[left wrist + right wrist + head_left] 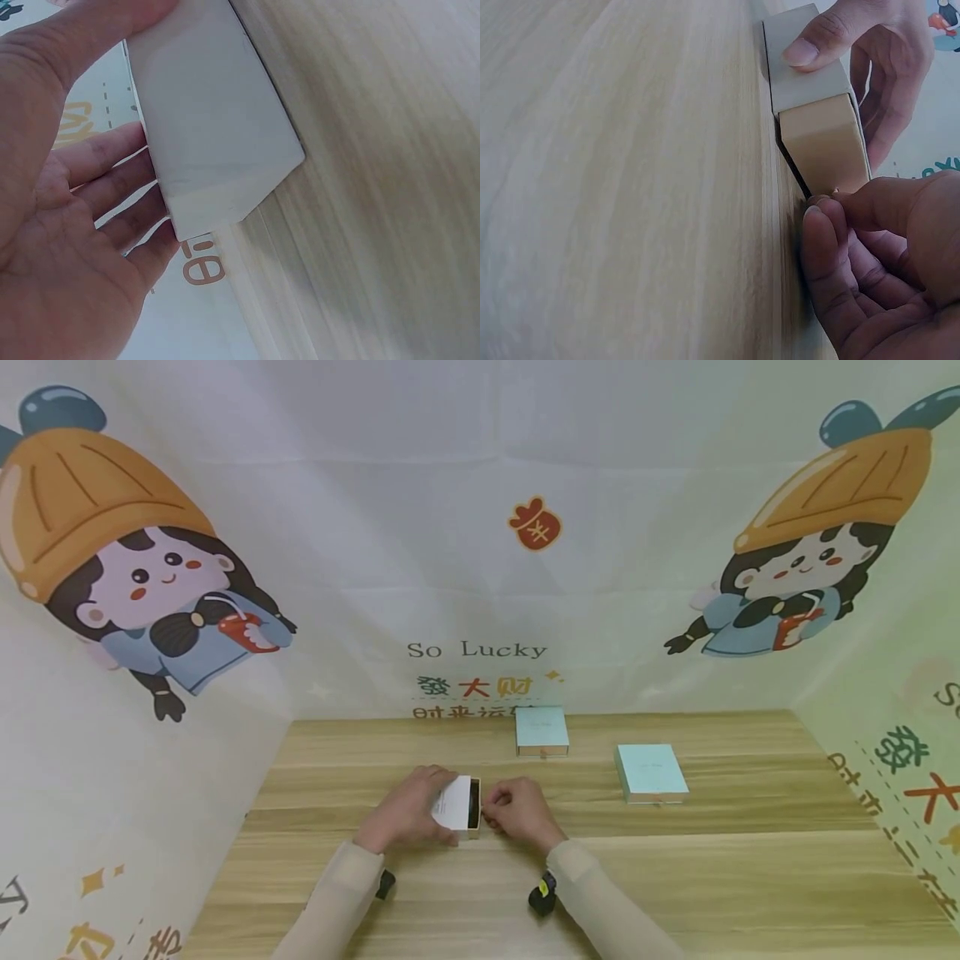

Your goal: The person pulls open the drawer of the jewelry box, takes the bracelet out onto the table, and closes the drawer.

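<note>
A small white drawer box (452, 804) lies on the table, its inner drawer (821, 142) slid partly out of the sleeve to the right. The drawer's sides are tan, and a dark interior shows from above in the head view. My left hand (411, 806) grips the sleeve (210, 97) across its width, thumb on the near side and fingers on the far side. At the drawer's outer end, my right hand (522, 810) pinches a small pull tab with thumb and forefinger; the fingertips mostly hide the tab.
Two pale blue boxes stand farther off: one box (542, 731) against the back wall, another box (651, 772) to the right. A printed cloth (360, 635) walls the wooden table (750, 877) at the back and both sides.
</note>
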Motion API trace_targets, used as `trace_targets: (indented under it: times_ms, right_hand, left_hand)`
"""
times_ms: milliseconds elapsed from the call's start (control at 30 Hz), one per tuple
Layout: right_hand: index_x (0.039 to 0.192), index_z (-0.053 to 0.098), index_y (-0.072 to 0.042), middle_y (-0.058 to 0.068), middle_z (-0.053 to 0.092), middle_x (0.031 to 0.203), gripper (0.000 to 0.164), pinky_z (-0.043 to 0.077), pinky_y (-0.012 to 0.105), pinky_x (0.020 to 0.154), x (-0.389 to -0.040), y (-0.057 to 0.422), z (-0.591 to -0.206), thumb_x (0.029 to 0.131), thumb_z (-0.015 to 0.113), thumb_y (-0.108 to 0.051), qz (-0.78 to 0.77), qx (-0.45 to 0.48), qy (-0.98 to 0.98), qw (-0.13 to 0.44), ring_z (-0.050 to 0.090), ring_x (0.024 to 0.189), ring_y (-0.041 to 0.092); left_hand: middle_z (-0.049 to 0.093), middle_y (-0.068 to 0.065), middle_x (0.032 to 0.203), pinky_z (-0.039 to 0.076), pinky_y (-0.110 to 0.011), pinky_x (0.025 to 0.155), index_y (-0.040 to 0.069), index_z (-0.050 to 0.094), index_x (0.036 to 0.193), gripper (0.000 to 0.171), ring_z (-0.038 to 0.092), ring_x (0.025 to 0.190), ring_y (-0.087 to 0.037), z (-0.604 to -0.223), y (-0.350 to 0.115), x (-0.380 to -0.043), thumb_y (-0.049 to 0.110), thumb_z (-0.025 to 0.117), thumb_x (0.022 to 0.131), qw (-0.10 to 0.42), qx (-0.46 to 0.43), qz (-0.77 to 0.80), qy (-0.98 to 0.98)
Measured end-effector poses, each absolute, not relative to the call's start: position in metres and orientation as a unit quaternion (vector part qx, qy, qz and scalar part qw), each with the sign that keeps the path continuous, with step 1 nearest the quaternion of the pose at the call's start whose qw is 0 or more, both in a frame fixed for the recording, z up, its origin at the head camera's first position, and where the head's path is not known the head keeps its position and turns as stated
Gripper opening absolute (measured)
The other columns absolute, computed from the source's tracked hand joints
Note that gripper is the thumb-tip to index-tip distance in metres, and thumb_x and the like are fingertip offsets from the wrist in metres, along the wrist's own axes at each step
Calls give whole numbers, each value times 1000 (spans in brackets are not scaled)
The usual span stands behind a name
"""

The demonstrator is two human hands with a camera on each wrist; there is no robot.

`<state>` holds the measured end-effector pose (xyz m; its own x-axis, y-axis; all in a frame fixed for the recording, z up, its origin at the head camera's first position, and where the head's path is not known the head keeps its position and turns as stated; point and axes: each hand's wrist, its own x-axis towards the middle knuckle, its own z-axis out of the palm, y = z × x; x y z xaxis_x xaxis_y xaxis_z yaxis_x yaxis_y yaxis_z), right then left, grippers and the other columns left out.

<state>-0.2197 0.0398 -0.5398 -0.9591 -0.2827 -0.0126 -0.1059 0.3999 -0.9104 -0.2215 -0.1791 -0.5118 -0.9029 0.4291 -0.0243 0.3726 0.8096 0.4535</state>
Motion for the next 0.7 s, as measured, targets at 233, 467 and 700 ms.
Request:
trace_targets:
  times_ms: [233, 467, 700]
  right_hand:
    - [80, 72, 2, 9, 73, 71, 11, 54, 21, 52, -219, 48, -541, 91, 70, -1, -521, -121, 842, 69, 63, 57, 9]
    - [80, 73, 1, 10, 73, 72, 12, 53, 21, 52, -220, 54, -542, 92, 72, -3, -521, -109, 844, 69, 62, 57, 7]
    - [80, 72, 0, 7, 71, 70, 12, 53, 22, 51, -220, 59, -542, 91, 73, -3, -520, -105, 845, 72, 62, 56, 9]
  left_hand:
    - [59, -12, 142, 51, -48, 107, 5, 56, 144, 98, 55, 129, -30, -512, -179, -222, 28, 99, 59, 58, 214, 225, 949]
    - [60, -12, 142, 50, -48, 108, 6, 56, 144, 98, 55, 129, -30, -511, -179, -222, 29, 99, 60, 57, 214, 224, 949]
    - [59, -11, 144, 50, -49, 108, 7, 55, 145, 98, 54, 131, -31, -510, -179, -221, 29, 99, 60, 61, 211, 225, 949]
